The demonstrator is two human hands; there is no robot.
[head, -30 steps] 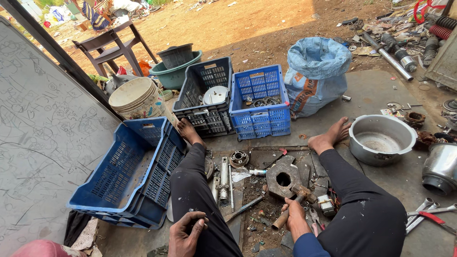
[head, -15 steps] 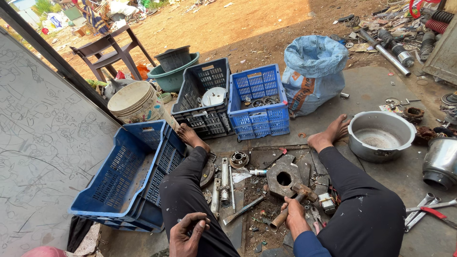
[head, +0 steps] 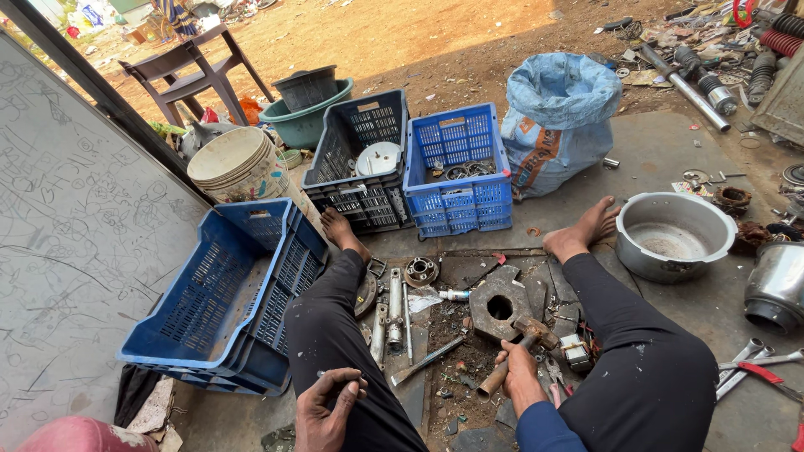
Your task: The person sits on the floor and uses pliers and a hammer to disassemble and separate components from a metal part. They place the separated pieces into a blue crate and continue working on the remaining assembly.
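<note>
Hammer [head: 521,347] beside holed block [head: 499,306] between the legs, crates [head: 456,172] beyond the feet, pot [head: 674,237] right

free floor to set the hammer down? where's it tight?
Bare concrete lies between the blue sack, the right foot and the metal bowl. The tilted blue crate beside the left leg is empty inside. Between the legs it is crowded: holed metal block, shafts, small parts. The right hand holds the hammer there.

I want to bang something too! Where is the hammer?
The hammer is in the person's right hand, low in the head view between the legs, its head beside the round metal block with a hole.
</note>
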